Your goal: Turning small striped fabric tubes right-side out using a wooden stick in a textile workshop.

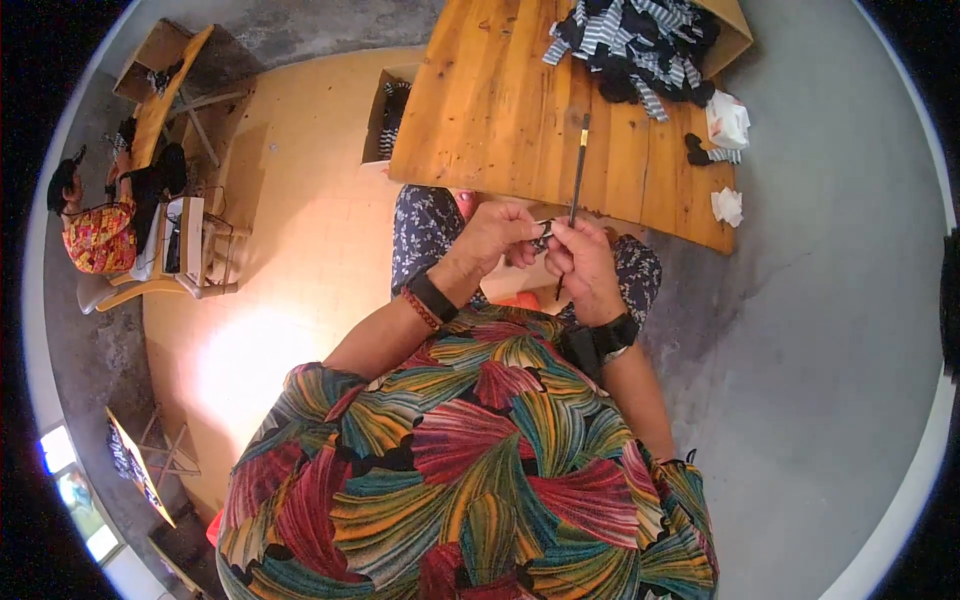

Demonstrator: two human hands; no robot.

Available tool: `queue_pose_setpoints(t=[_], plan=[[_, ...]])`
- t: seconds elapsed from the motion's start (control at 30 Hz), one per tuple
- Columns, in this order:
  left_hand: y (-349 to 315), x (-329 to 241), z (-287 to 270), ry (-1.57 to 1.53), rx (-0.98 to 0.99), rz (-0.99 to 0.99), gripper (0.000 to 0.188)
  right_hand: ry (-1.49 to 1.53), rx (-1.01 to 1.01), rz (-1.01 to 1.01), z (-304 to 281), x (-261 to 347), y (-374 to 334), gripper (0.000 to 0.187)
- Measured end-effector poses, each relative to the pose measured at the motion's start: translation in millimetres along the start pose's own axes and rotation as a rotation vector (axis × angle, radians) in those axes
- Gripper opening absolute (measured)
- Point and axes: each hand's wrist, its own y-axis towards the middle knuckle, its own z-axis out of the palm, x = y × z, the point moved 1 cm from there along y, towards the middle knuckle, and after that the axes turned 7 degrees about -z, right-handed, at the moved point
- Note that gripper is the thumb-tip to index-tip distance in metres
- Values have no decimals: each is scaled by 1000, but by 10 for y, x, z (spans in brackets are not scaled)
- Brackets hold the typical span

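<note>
Dark fabric with a pale edge shows between the fingertips of the two hands, a small piece (pixel 544 231) held just off the near edge of the wooden table (pixel 500 110), above the person's lap. The left hand (pixel 495 240) pinches it from the left, fingers curled in. The right hand (pixel 588 265) meets it from the right, thumb and fingers drawn close together, and also grips a thin black stick (pixel 579 165) with a gold band near its far end. The stick slants past the fingers, its far end over the table and its near end below the hand. Whether it touches the piece, I cannot tell.

At the far right of the table, black and grey-striped socks (pixel 640 50) lie in a loose heap beside an open cardboard box (pixel 728 35). Nearer, along the right edge, are a white tissue pack (pixel 728 121), a single sock (pixel 712 155) and a crumpled tissue (pixel 728 207). Left of the table, another box (pixel 375 125) holds striped cloth. Well apart on the left, another person (pixel 100 235) in a red and yellow shirt sits at a smaller table (pixel 170 95).
</note>
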Motion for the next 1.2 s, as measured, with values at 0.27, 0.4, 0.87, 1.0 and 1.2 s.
queue_pose_setpoints(t=[0.27, 0.4, 0.87, 1.0, 1.2], plan=[[102, -6, 61, 627, -209, 116, 12, -89, 85, 128, -15, 22, 23, 9], [104, -81, 123, 302, -196, -102, 15, -279, 107, 60, 35, 91, -11, 13], [86, 59, 171, -94, -226, 35, 10, -950, 58, -443, 139, 137, -38, 21], [63, 20, 134, -160, -213, 19, 6, -1300, 163, -739, 159, 165, 23, 17], [54, -18, 119, 74, -358, 187, 8, -1564, 37, -910, 214, 150, 147, 10]])
